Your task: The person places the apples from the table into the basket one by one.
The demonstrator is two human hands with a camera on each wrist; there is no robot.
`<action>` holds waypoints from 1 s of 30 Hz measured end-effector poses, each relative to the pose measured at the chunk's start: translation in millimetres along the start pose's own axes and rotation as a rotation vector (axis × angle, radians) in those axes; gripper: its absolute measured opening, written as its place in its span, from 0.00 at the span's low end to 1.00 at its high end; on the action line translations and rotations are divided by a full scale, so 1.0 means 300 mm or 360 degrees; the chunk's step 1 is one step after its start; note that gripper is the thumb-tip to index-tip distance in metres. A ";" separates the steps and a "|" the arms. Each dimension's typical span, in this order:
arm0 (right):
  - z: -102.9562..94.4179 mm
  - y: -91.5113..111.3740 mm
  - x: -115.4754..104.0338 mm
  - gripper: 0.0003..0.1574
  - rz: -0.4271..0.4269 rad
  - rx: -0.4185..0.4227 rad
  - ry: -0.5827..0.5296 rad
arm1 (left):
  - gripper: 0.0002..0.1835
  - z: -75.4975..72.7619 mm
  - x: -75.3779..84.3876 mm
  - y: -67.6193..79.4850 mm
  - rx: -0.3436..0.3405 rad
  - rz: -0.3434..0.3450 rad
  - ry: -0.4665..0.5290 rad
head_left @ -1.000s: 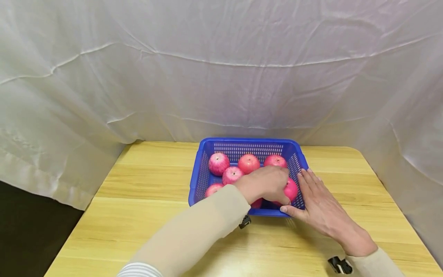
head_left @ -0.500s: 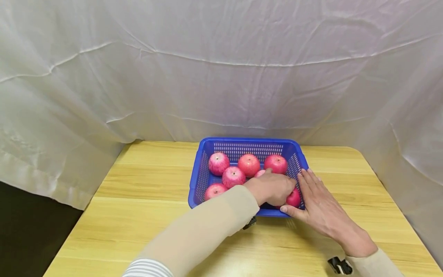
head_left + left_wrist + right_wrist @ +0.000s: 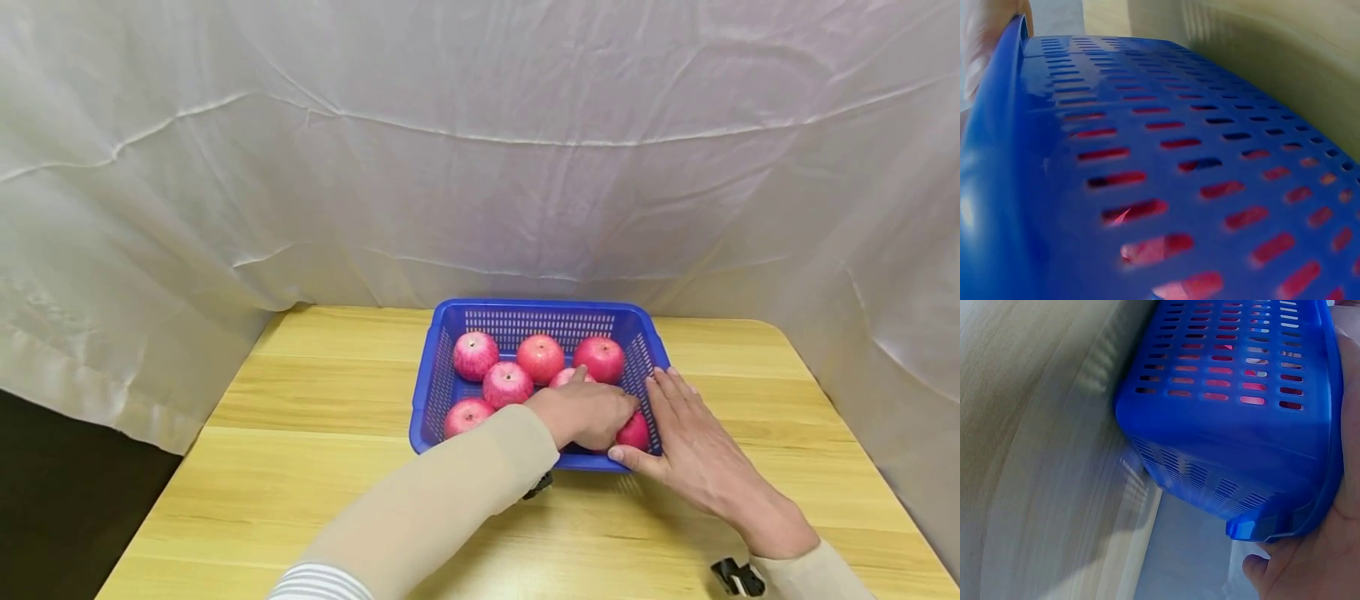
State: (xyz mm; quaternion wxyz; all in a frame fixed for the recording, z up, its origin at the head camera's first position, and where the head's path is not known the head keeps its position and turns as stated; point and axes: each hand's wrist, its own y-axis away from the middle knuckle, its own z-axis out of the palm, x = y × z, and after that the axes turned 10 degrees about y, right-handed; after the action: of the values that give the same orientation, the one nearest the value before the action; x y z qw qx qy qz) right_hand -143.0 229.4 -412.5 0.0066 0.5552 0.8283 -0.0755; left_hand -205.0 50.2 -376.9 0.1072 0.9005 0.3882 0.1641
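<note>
A blue slotted basket (image 3: 525,305) stands on the table with several red apples (image 3: 507,383) inside. My left hand (image 3: 588,417) reaches over its front rim, palm down, fingers curled at an apple (image 3: 634,432) in the front right corner. One finger sticks out toward another apple (image 3: 566,377). The left thumb is hidden. My right hand (image 3: 701,454) rests on the basket's right front corner, fingers straight along the right rim and thumb on the front rim. In the left wrist view, red apples (image 3: 1247,217) show through the slots. The right wrist view shows my palm (image 3: 1316,562) against the rim.
The basket sits near the back edge of the wooden table (image 3: 315,400). A pale cloth (image 3: 480,167) hangs behind and around the sides. Each wrist wears a small black device (image 3: 738,577).
My left hand has shifted slightly right, and the corner apple sits lower and nearer the front. An apple that the hand covered shows beyond it. My right hand has not moved.
</note>
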 end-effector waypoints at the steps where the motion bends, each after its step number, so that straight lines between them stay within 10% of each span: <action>1: 0.000 0.000 0.000 0.71 0.0006 -0.0009 0.0000 | 0.29 -0.001 -0.003 0.003 -0.0004 0.0001 0.0006; 14: -0.007 -0.004 -0.002 0.73 0.0031 -0.0026 0.0051 | 0.31 -0.028 -0.058 0.128 0.0247 0.0117 0.0022; 30: -0.009 -0.006 -0.006 0.73 0.0025 -0.0025 0.0044 | 0.31 0.016 -0.237 0.486 0.0783 -0.0115 0.0472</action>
State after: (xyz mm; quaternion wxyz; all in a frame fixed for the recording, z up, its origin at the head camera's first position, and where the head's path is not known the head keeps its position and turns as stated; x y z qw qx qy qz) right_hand -143.7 227.4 -409.4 0.0002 0.5624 0.8246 -0.0613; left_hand -152.3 -100.9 -349.7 -0.1666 0.8512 0.4596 0.1910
